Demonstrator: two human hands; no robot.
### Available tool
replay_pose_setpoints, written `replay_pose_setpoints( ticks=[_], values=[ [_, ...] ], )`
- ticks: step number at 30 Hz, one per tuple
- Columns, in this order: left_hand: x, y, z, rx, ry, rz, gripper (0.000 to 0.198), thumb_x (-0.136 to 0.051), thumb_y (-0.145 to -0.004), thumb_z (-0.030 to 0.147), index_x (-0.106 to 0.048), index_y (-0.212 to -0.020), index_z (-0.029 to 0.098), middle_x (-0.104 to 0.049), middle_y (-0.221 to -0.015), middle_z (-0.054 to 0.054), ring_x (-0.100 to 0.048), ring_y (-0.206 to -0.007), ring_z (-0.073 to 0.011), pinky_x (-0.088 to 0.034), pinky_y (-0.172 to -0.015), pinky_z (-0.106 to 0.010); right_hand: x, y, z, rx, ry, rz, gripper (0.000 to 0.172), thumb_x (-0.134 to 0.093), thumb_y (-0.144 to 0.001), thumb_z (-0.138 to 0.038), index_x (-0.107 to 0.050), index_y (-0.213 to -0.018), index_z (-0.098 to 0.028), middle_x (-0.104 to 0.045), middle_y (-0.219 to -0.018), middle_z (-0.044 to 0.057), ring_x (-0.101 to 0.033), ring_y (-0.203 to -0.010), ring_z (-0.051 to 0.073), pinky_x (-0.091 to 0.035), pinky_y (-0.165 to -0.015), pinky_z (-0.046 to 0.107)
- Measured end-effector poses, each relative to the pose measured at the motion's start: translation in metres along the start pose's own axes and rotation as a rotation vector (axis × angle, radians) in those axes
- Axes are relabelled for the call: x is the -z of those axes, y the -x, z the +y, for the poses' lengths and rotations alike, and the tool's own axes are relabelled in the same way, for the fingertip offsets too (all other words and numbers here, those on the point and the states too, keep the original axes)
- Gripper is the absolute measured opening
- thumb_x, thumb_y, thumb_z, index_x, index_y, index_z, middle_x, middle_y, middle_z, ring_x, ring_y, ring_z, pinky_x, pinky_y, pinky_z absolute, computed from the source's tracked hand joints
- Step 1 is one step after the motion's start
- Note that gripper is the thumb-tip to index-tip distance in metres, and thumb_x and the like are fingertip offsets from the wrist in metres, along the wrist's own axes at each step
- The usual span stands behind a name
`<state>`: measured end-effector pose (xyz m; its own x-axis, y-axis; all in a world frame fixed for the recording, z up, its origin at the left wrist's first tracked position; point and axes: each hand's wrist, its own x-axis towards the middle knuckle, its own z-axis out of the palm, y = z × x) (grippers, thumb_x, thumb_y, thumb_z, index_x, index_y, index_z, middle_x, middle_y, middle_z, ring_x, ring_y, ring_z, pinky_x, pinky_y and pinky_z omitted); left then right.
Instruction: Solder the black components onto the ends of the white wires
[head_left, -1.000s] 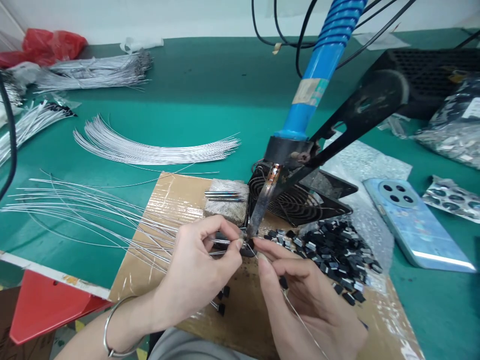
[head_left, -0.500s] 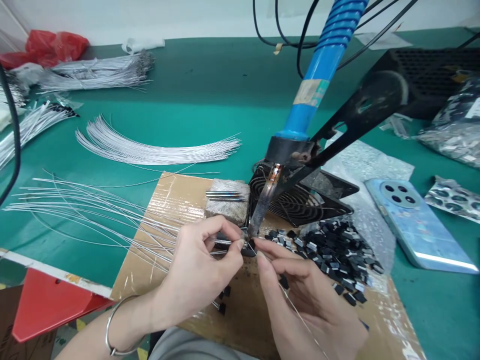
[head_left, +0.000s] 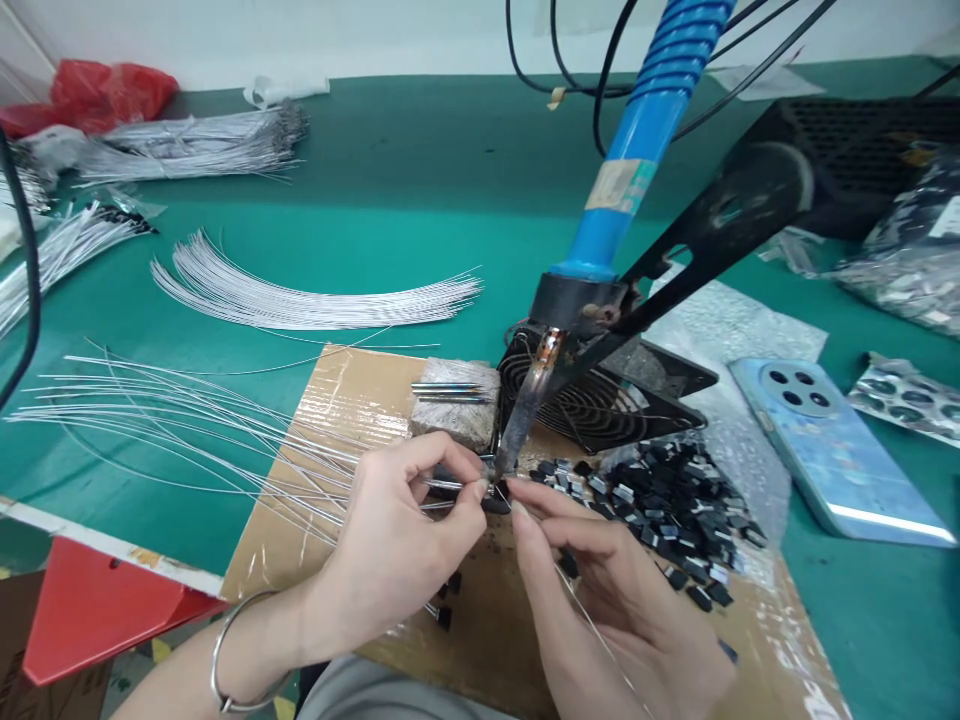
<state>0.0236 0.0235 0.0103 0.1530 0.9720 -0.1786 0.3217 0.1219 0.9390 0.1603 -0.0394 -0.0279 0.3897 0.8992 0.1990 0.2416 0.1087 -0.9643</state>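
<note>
My left hand (head_left: 416, 530) pinches a thin wire between thumb and forefinger, its end hidden by the fingertips just below the soldering iron tip (head_left: 512, 440). Closed around a strand of solder wire (head_left: 600, 640), my right hand (head_left: 615, 590) brings the strand's front end close to that tip. The iron's blue handle (head_left: 607, 220) is fixed in a black metal arm. Behind my left hand, a spread of white wires (head_left: 225, 440) reaches leftward. A dark piece lies under the iron tip, mostly covered by my fingers.
Small black connector pieces (head_left: 675, 510) are heaped at the right on the cardboard (head_left: 315, 400). Behind stand a round-grilled fan (head_left: 577, 400) and a wrapped block (head_left: 454, 415). A blue phone (head_left: 847, 450) lies at the right, a wire bundle (head_left: 322, 300) at the back left.
Both hands stay almost in place under the iron. The solder strand in my right hand has shifted very slightly; nothing is let go.
</note>
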Motion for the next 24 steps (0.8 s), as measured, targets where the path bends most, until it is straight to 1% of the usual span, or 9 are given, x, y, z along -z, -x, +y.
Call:
replay_pose_setpoints(
  ticks=[4, 8, 10, 13, 17, 18, 19, 21, 24],
  values=[
    [-0.001, 0.000, 0.000, -0.024, 0.005, 0.003, 0.011, -0.060, -0.078, 0.012, -0.064, -0.069, 0.017, -0.069, -0.076, -0.003, -0.065, -0.076, -0.0172, -0.048, -0.064, -0.027, -0.002, 0.001, -0.001, 0.041, 0.054, 0.002, 0.008, -0.076, -0.085, -0.024, -0.072, -0.078, -0.022, -0.081, -0.102, 0.011, -0.079, -0.089, 0.024, -0.064, -0.078, 0.028],
    [-0.002, -0.001, 0.000, -0.029, 0.017, 0.003, 0.011, -0.060, -0.078, 0.012, -0.063, -0.070, 0.017, -0.070, -0.077, -0.003, -0.065, -0.076, -0.0170, -0.049, -0.066, -0.027, -0.012, 0.004, -0.006, 0.030, 0.072, 0.095, 0.009, -0.076, -0.085, -0.021, -0.070, -0.077, -0.022, -0.081, -0.100, 0.010, -0.079, -0.090, 0.024, -0.063, -0.080, 0.028],
    [-0.002, -0.001, 0.000, -0.030, 0.017, 0.004, 0.011, -0.060, -0.078, 0.012, -0.063, -0.069, 0.017, -0.070, -0.077, -0.003, -0.065, -0.075, -0.0171, -0.050, -0.066, -0.028, -0.013, 0.004, -0.007, 0.030, 0.074, 0.106, 0.011, -0.076, -0.084, -0.020, -0.069, -0.076, -0.022, -0.081, -0.100, 0.010, -0.079, -0.090, 0.024, -0.063, -0.081, 0.029],
    [-0.001, -0.001, -0.001, -0.019, -0.006, 0.000, 0.010, -0.060, -0.079, 0.013, -0.063, -0.070, 0.017, -0.070, -0.077, -0.003, -0.065, -0.076, -0.0180, -0.050, -0.067, -0.029, -0.010, 0.003, -0.006, 0.017, 0.079, 0.101, 0.012, -0.076, -0.084, -0.022, -0.068, -0.075, -0.022, -0.081, -0.101, 0.011, -0.079, -0.091, 0.025, -0.063, -0.080, 0.030],
    [0.001, -0.002, -0.003, 0.010, -0.042, -0.021, 0.009, -0.061, -0.080, 0.014, -0.064, -0.072, 0.017, -0.071, -0.079, -0.004, -0.066, -0.077, -0.0187, -0.050, -0.067, -0.029, -0.006, 0.003, -0.003, 0.008, 0.058, -0.011, 0.013, -0.073, -0.089, -0.027, -0.070, -0.077, -0.023, -0.081, -0.101, 0.011, -0.079, -0.087, 0.023, -0.063, -0.076, 0.028],
    [0.001, -0.002, -0.004, 0.014, -0.047, -0.029, 0.009, -0.061, -0.080, 0.015, -0.064, -0.072, 0.017, -0.071, -0.079, -0.004, -0.066, -0.077, -0.0188, -0.050, -0.068, -0.030, -0.007, 0.003, -0.003, 0.008, 0.052, -0.007, 0.014, -0.072, -0.089, -0.028, -0.070, -0.077, -0.023, -0.081, -0.101, 0.011, -0.079, -0.087, 0.023, -0.062, -0.077, 0.029],
    [0.001, -0.002, -0.005, 0.015, -0.049, -0.037, 0.009, -0.061, -0.080, 0.015, -0.064, -0.072, 0.017, -0.072, -0.080, -0.004, -0.066, -0.078, -0.0190, -0.051, -0.068, -0.030, -0.007, 0.003, -0.003, 0.004, 0.048, 0.014, 0.014, -0.072, -0.089, -0.029, -0.069, -0.077, -0.022, -0.081, -0.100, 0.011, -0.078, -0.087, 0.023, -0.062, -0.077, 0.029],
    [0.002, -0.001, -0.007, 0.015, -0.051, -0.045, 0.009, -0.062, -0.080, 0.015, -0.065, -0.072, 0.017, -0.072, -0.080, -0.004, -0.067, -0.079, -0.0195, -0.052, -0.070, -0.031, -0.008, 0.003, -0.004, -0.030, 0.057, 0.129, 0.014, -0.075, -0.088, -0.030, -0.067, -0.081, -0.021, -0.079, -0.093, 0.009, -0.077, -0.083, 0.022, -0.060, -0.076, 0.030],
    [0.005, 0.000, -0.013, 0.027, -0.081, -0.029, 0.008, -0.063, -0.079, 0.016, -0.065, -0.072, 0.018, -0.073, -0.079, -0.004, -0.067, -0.080, -0.0200, -0.051, -0.067, -0.030, 0.002, 0.000, 0.002, -0.115, 0.070, 0.305, 0.017, -0.073, -0.090, -0.035, -0.066, -0.083, -0.020, -0.070, -0.074, 0.001, -0.070, -0.070, 0.016, -0.054, -0.067, 0.026]
  ],
)
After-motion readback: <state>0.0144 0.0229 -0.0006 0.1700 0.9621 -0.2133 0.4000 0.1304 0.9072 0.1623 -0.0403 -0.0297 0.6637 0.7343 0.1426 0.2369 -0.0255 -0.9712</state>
